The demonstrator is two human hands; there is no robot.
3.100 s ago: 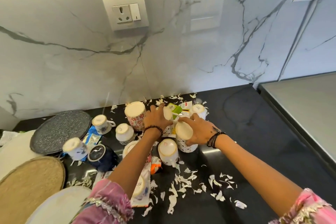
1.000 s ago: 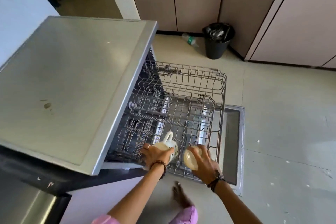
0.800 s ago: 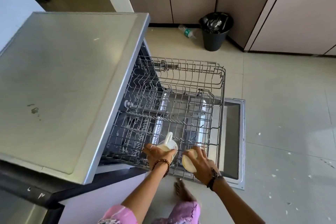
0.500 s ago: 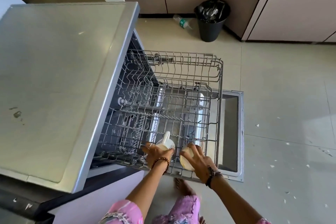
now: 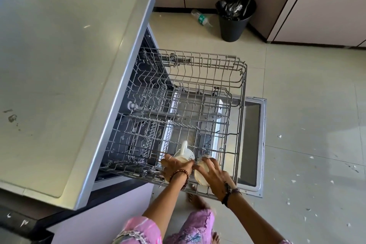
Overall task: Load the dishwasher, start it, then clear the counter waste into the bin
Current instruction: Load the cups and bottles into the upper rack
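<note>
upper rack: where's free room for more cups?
Bare: the upper rack back and middle, from its far rail to the right wall. Crowded: near edge, where left hand and right hand hold the handled cup and second cup.

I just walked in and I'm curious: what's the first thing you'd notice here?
The big wire rack pulled out of the open dishwasher fills the middle. At its near edge the left hand and right hand each hold a white cup, side by side. A black bin stands by the cupboards at the back, with a plastic bottle lying beside it.
</note>
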